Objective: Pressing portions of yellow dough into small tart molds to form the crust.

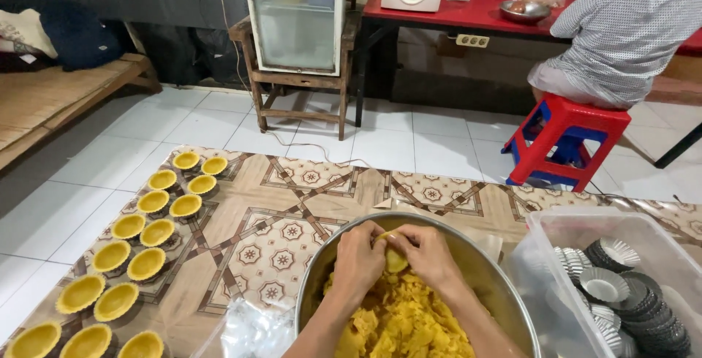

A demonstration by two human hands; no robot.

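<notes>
The work went on over a patterned mat (292, 204) in tan and brown star shapes, spread on a white tiled floor (88, 182). Beyond it stood a small glass-door fridge (296, 14) on a wooden stand (300, 87), a red bench (453, 13) carrying a metal bowl (523, 11), and a person in a grey patterned shirt (629, 29) seated on a red and blue plastic stool (563, 142). A wooden platform (44, 102) ran along the left wall.

On the mat, two rows of dough-lined tart moulds (146, 237) trailed away to the left, each a shallow yellow cup. At the right a clear plastic tub (541, 255) held stacks of fluted metal tart tins (621, 292).

A large steel bowl (482, 277) sat near the camera, holding crumbly yellow dough (402, 321). A small lump of dough (395, 260), smooth and pale yellow, was raised just above the pile at the far side of the bowl. The left hand (358, 255) and the right hand (428, 255) met over it, both closed on the lump, fingers curled around it and thumbs pressing from either side.
</notes>
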